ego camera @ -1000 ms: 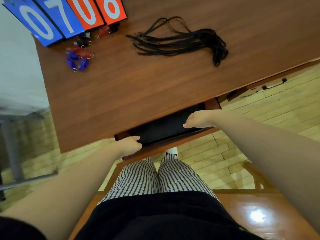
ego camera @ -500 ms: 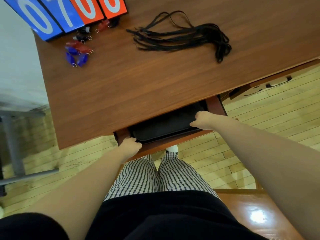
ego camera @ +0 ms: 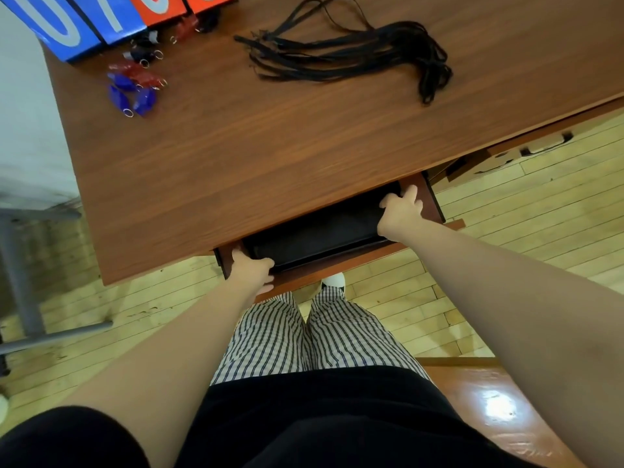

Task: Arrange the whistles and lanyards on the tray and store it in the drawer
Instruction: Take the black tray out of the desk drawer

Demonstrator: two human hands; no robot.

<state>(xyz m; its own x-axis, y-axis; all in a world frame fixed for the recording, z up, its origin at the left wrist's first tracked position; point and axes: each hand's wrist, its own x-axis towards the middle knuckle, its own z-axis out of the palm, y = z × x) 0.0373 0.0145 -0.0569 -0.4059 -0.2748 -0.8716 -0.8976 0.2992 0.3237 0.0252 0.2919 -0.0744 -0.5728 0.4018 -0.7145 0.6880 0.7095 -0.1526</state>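
Observation:
A black tray lies in the open drawer under the wooden table's front edge, its far part hidden by the tabletop. My left hand grips the tray's near left corner. My right hand grips its right end, fingers curled over the rim. Several blue, red and black whistles with key rings lie in a cluster at the table's far left. A bundle of black lanyards lies at the far middle of the table.
A blue and red flip scoreboard stands at the table's far left corner. A second drawer with a black handle sits to the right. A grey metal frame stands on the floor at left. A wooden seat is behind my legs.
Both hands have reached further into the drawer and closed on the tray's ends. The view has shifted closer to the table.

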